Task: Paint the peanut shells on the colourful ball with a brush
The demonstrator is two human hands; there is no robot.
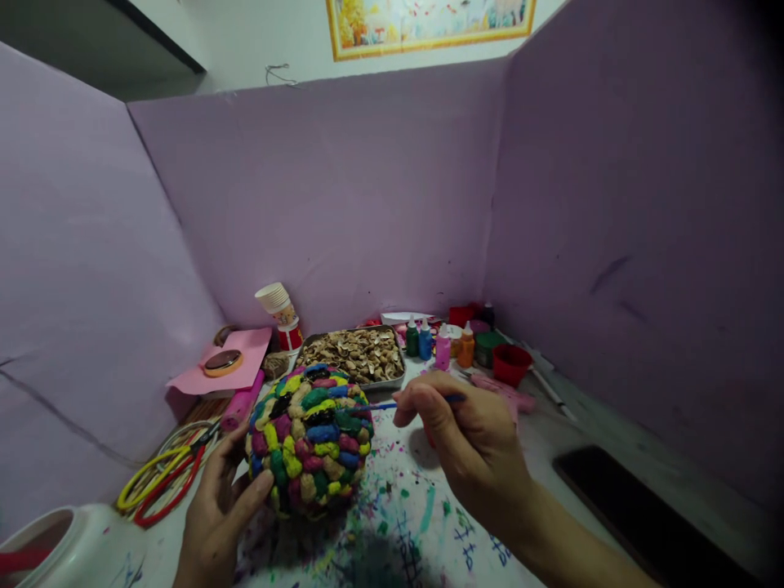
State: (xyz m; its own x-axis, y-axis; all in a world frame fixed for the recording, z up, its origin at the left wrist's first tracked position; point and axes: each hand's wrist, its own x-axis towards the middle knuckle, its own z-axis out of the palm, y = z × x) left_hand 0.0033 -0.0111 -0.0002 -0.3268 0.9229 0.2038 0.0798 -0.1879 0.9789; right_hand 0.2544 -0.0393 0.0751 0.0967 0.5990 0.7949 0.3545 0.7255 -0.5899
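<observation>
A round ball (324, 474) covered in peanut shells painted yellow, green, blue, magenta and black stands on the paint-spattered table; some shells are still bare tan. My left hand (214, 514) grips its lower left side, thumb on the near shells and fingers partly hidden behind. With pinched fingers, my right hand (469, 437) holds a thin blue paintbrush (385, 406). The brush points left, and its tip is at the ball's right-hand shells by a green one; I cannot tell whether it touches. Behind the ball lies a metal tray (392, 382) of loose peanut shells (367, 353).
Several paint bottles (443, 349) and a red cup (512, 365) stand at the back right. A dark phone (649, 514) lies front right. At left are red-and-yellow-handled pliers (177, 469), pink paper (250, 347), stacked paper cups (277, 302) and a white tub (91, 539). Purple panels enclose the table.
</observation>
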